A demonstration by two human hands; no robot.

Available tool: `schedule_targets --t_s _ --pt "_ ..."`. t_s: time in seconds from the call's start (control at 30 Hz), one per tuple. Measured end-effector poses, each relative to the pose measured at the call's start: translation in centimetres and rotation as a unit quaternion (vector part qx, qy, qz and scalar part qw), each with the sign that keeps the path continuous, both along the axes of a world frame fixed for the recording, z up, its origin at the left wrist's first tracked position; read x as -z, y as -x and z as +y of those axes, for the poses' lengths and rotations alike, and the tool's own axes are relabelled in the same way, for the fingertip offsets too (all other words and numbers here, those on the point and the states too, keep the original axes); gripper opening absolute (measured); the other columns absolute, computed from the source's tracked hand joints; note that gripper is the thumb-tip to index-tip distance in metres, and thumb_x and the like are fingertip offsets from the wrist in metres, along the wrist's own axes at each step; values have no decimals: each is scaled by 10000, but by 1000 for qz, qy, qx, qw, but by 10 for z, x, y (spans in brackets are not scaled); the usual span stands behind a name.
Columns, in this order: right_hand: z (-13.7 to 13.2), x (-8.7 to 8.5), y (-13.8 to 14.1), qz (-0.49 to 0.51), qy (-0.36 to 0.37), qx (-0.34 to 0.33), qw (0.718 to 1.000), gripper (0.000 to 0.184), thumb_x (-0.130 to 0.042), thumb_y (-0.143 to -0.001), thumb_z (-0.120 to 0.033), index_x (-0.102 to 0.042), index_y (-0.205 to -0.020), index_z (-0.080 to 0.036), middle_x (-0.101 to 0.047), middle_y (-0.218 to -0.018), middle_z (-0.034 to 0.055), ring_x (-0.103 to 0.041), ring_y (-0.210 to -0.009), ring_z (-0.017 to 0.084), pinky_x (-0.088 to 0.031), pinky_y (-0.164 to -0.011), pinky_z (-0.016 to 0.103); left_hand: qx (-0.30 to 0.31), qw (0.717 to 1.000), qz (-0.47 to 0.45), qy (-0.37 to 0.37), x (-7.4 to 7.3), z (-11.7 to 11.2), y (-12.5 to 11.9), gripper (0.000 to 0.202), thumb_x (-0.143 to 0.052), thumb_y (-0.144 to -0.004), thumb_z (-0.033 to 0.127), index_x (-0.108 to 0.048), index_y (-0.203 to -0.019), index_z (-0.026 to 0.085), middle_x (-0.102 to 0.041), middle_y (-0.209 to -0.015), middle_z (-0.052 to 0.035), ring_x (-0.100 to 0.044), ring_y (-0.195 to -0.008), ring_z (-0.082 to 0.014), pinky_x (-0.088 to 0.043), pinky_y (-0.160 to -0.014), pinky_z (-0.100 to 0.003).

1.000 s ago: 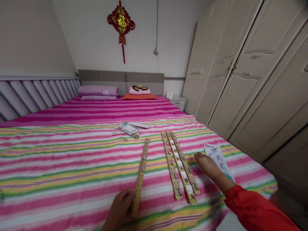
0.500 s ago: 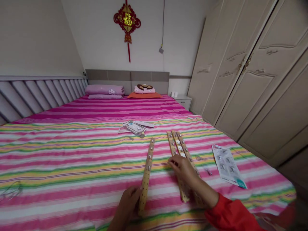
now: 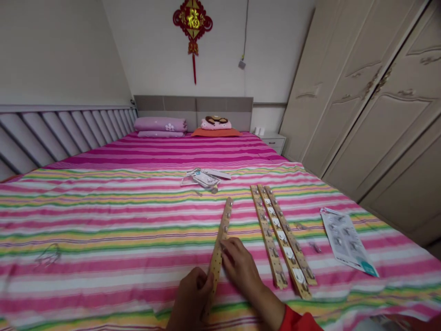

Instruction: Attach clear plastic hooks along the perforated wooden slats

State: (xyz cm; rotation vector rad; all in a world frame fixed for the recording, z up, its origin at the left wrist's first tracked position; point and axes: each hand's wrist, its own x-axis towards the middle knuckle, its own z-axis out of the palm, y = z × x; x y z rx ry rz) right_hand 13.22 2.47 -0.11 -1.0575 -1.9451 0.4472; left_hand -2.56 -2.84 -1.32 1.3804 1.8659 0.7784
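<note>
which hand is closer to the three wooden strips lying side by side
Right. The right hand rests on the single strip, just left of the three strips; the left hand holds that strip's near end, farther left of them.

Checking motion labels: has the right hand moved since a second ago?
Yes. The right hand crossed leftward over the three grouped strips onto the single strip.

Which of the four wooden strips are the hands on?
The lone strip, apart to the left of the three grouped strips; left hand holds its near end, right hand rests mid-length.
</note>
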Motion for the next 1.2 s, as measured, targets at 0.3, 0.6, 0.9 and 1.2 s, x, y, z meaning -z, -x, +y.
schedule_targets --t_s 0.3,0.6,0.9,1.2 --pt "4 5 6 -48 -13 24 998 236 -450 -774 -29 -604 -856 -188 -603 -851 65 -591 -770 188 -514 -689 301 12 999 50 4 2 -1 0 218 -525 -717 290 -388 -559 224 -469 -510 49 -440 -505 -116 -269 -510 -227" --pt "13 -4 -2 119 48 67 989 109 -501 -733 -110 -577 -723 -188 -594 -693 12 -582 -625 148 -475 -561 235 1 999 49 14 11 -2 1 242 -512 -742 297 -376 -558 217 -442 -492 61 -421 -503 -107 -252 -515 -223" --pt "-3 -35 -78 131 32 131 982 107 -544 -783 -253 -638 -782 -202 -660 -860 78 -628 -788 199 -522 -640 277 -8 1000 11 24 12 -3 13 266 -441 -759 400 -357 -570 232 -430 -476 55 -421 -481 -120 -280 -479 -223" --pt "34 -35 -210 -33 48 308 949 106 -477 -705 -284 -550 -699 -207 -634 -705 54 -624 -649 203 -508 -615 320 -12 998 -52 22 7 -10 32 343 -470 -680 530 -384 -542 228 -408 -462 54 -400 -467 -117 -287 -454 -217"
